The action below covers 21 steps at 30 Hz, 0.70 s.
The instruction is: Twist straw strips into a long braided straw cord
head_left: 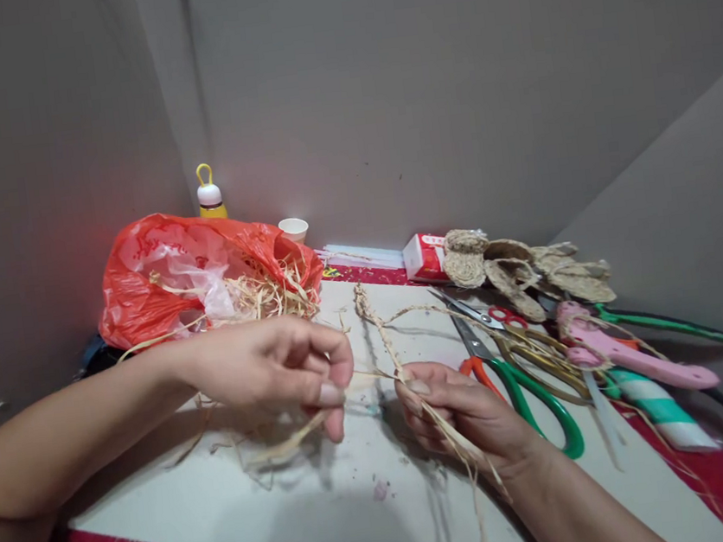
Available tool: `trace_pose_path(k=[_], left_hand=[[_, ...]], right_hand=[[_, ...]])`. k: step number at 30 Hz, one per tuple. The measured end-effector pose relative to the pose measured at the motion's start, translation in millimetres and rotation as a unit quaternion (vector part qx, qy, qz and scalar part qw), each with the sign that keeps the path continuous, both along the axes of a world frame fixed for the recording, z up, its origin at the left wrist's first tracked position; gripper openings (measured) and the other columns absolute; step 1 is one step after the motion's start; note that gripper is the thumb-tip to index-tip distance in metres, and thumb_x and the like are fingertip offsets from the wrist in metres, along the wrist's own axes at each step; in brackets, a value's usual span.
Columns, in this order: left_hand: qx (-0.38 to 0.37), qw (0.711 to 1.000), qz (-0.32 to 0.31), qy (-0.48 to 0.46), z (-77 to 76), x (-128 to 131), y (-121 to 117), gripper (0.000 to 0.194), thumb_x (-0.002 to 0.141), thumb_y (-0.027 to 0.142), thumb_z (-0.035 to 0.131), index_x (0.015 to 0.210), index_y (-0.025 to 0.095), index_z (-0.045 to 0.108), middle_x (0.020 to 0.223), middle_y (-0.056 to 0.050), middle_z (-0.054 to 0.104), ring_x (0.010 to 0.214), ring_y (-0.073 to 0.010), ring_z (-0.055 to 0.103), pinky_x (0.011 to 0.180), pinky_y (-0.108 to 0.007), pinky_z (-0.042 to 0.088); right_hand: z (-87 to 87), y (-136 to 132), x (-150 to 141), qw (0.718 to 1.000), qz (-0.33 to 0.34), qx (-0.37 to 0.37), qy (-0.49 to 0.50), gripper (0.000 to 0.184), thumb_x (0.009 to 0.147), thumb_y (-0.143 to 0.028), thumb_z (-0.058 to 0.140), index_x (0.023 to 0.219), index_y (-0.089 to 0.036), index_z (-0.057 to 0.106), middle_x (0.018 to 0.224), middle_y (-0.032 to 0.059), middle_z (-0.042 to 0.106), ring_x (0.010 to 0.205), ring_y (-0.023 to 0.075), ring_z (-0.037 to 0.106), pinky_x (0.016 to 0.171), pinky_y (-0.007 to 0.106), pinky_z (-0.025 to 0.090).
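Note:
A thin cord of twisted straw rises from the fingers of my right hand, which pinches its lower end. Loose straw ends hang below that hand. To the left, my left hand is closed in a pinch on a pale straw strand; a stretch of it runs across to the cord at my right fingertips. Both hands are above a white board. Just right of my right hand lie scissors with orange and green handles.
A red plastic bag of loose straw stands at the left, near a yellow bottle and a paper cup. At the right are a red box, woven straw pieces, brass-handled scissors, a pink glue gun and a green-striped roll. Grey walls enclose the table.

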<state>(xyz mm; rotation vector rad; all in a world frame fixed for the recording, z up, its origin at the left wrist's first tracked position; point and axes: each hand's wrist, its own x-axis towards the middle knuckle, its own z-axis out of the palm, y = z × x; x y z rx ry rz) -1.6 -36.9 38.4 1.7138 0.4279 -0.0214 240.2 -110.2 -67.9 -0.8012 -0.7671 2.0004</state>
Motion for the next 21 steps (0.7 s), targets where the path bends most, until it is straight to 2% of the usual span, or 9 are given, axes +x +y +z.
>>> trace_pose_path(k=[2,5,9,12,15,17,19,21], left_hand=[[-0.104,0.993,0.05,-0.034,7.3,-4.5,4.4,0.014,0.083,0.031,0.057,0.089,0.018,0.053,0.067,-0.002,0.064,0.058,-0.0113,0.056,0.056,-0.023,0.042],[-0.172,0.976,0.112,-0.08,7.7,-6.7,10.1,0.023,0.079,0.027,0.063,0.099,0.016,0.057,0.066,-0.002,0.064,0.054,-0.0103,0.057,0.053,-0.023,0.042],[-0.206,0.954,0.182,-0.121,0.2,-2.0,14.5,0.011,0.076,0.02,0.063,0.083,0.013,0.058,0.072,-0.003,0.066,0.053,-0.008,0.057,0.05,-0.021,0.043],[-0.186,0.952,0.222,-0.103,-5.2,3.6,14.1,0.011,0.074,0.018,0.062,0.081,0.013,0.055,0.071,-0.003,0.065,0.05,-0.0074,0.055,0.044,-0.019,0.039],[-0.118,0.964,0.232,-0.058,-9.6,9.5,8.2,0.007,0.074,0.018,0.056,0.08,0.014,0.055,0.064,0.001,0.061,0.039,-0.0034,0.039,0.036,-0.016,0.026],[-0.062,0.97,0.234,-0.033,-13.1,13.3,1.5,0.003,0.076,0.017,0.052,0.077,0.015,0.054,0.054,0.006,0.049,0.037,-0.0027,0.029,0.036,-0.016,0.02],[-0.016,0.974,0.223,-0.029,-18.1,16.9,-5.4,0.008,0.08,0.019,0.049,0.073,0.015,0.053,0.05,0.009,0.038,0.041,-0.0033,0.027,0.039,-0.016,0.02],[0.012,0.979,0.2,-0.046,-25.4,20.1,-10.8,0.015,0.083,0.024,0.049,0.071,0.015,0.051,0.053,0.008,0.034,0.045,-0.004,0.027,0.043,-0.017,0.023]], right_hand=[[-0.2,-0.1,-1.3,1.0,0.003,0.001,-0.002,0.023,0.071,-0.029,0.072,0.063,-0.012,0.059,0.044,-0.0111,0.022,0.036,0.001,0.014,0.034,0.013,0.016],[-0.9,-0.4,-3.2,1.0,0.011,0.002,-0.004,0.022,0.072,-0.028,0.072,0.064,-0.012,0.06,0.044,-0.0109,0.022,0.037,0.0009,0.015,0.034,0.013,0.015],[-3.9,-0.3,-4.6,1.0,0.011,0.001,-0.016,0.022,0.072,-0.028,0.072,0.065,-0.011,0.06,0.046,-0.0106,0.023,0.037,0.0002,0.015,0.034,0.013,0.013],[-4.5,0.1,-5.5,1.0,0.011,0.001,-0.023,0.023,0.072,-0.029,0.072,0.065,-0.011,0.06,0.046,-0.011,0.023,0.038,-0.0001,0.013,0.034,0.013,0.012],[-2.3,0.5,-7.1,1.0,0.021,0.006,-0.022,0.024,0.072,-0.029,0.072,0.064,-0.01,0.059,0.045,-0.0112,0.023,0.037,-0.0001,0.013,0.034,0.013,0.011],[-0.5,0.7,-8.4,0.999,0.027,0.012,-0.023,0.025,0.074,-0.029,0.071,0.064,-0.01,0.058,0.044,-0.0105,0.026,0.037,-0.0001,0.014,0.034,0.013,0.011],[0.6,0.9,-9.2,0.999,0.032,0.014,-0.025,0.025,0.074,-0.03,0.07,0.064,-0.011,0.057,0.044,-0.0103,0.028,0.037,-0.0002,0.014,0.034,0.013,0.01],[0.7,1.1,-9.5,0.999,0.034,0.013,-0.028,0.025,0.074,-0.03,0.07,0.065,-0.011,0.057,0.044,-0.0107,0.027,0.036,-0.0002,0.014,0.034,0.014,0.01]])
